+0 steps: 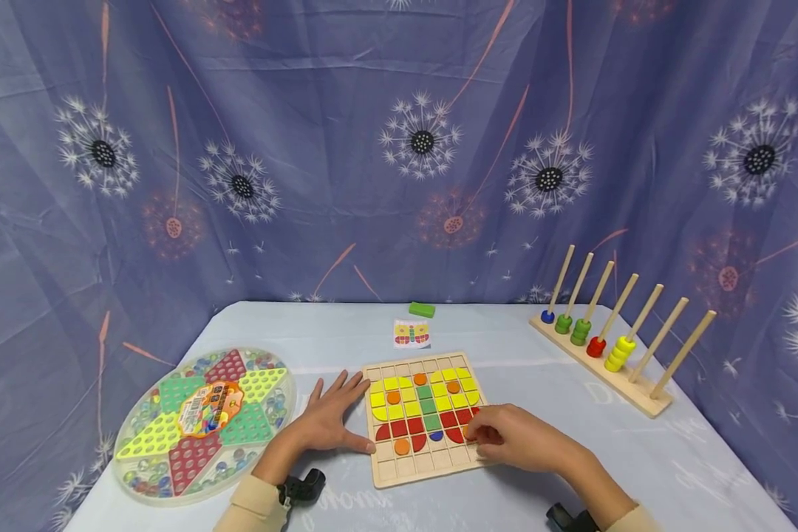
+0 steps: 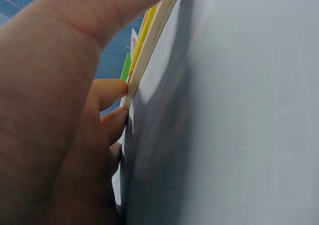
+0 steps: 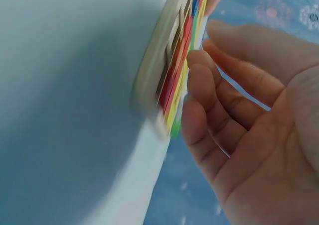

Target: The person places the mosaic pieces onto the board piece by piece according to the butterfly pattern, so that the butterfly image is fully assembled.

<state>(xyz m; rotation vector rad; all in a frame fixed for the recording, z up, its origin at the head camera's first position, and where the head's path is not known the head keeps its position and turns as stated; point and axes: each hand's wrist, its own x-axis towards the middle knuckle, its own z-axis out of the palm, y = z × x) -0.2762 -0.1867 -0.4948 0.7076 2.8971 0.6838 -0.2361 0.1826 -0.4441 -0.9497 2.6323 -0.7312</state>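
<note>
A square wooden grid board [image 1: 399, 469] lies mid-table, filled with yellow, red, green, blue and orange pieces in a butterfly-like pattern. My left hand [image 1: 329, 421] is spread at its left edge, thumb near the lower left side; in the left wrist view the fingertips [image 2: 118, 87] meet the board's wooden side. Over the right part of the board, my right hand [image 1: 515, 437] has its fingers bent, tips at an orange disc [image 1: 466, 432] beside the red pieces. The right wrist view shows thumb and index tips close together, with the disc hidden there.
Behind the board are a small pattern card [image 1: 411, 333] and a green block [image 1: 422, 309]. A round marble board [image 1: 125, 451] with a star pattern lies on the left. At the right stands a wooden peg rack [image 1: 605, 367] with colored beads. A patterned curtain [image 1: 346, 185] hangs behind.
</note>
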